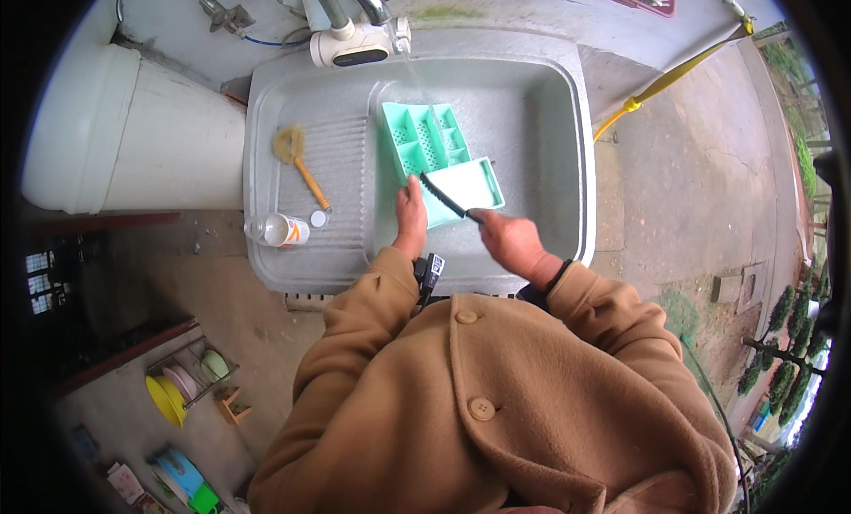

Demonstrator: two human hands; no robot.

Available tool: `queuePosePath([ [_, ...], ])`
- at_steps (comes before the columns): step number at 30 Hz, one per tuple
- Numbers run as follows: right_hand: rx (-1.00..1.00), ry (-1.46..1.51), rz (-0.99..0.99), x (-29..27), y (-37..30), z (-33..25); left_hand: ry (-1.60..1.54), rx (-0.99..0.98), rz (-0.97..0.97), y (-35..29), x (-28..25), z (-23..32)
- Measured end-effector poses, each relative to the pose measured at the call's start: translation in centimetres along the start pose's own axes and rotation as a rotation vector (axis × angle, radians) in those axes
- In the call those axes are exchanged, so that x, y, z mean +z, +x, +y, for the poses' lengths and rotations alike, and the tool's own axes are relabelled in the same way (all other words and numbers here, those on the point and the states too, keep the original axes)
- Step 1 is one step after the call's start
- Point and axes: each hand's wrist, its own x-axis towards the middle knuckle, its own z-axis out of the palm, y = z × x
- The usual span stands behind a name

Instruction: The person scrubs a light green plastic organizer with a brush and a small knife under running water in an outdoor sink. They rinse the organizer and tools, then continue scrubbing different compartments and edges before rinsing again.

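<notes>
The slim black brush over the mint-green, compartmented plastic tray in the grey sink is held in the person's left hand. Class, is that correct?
No: the head view shows the right hand, not the left hand, holding the slim black brush over the mint-green, compartmented plastic tray in the grey sink.

Two brushes: one black brush (443,195) in the right hand (514,242), one wooden-handled brush (311,184) left of the left hand (410,220). That side also has one bottle (285,231) and one cap (318,219) (white); one green tray (395,144) touches the left hand, one faucet (347,47) beyond both.
</notes>
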Motion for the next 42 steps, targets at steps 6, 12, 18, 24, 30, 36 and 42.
queuePosePath([
  [6,0.27,-0.259,0.116,-1.5,-1.2,4.7,-0.276,-0.102,-0.151,1.2,2.1,1.3],
  [12,0.331,-0.076,0.043,-0.5,1.0,0.3,-0.391,-0.233,-0.221,0.6,2.2,2.1],
  [18,0.363,-0.05,0.043,-0.5,1.3,-2.1,-0.671,-0.471,-0.376,1.9,0.2,2.0],
  [24,0.554,-0.024,0.165,-0.9,-0.2,0.5,-0.719,-0.422,-0.567,0.6,0.8,3.3],
  [30,0.741,-0.128,0.154,0.7,1.3,-0.6,-0.706,-0.49,-0.623,-0.9,2.5,1.8],
  [36,0.629,0.072,0.129,4.9,0.9,-3.7,-0.645,-0.53,-0.752,-0.5,2.7,-0.1],
  [42,0.79,0.201,0.31,3.2,1.7,-1.6,-0.589,-0.67,-0.776,-1.3,1.6,-0.3],
])
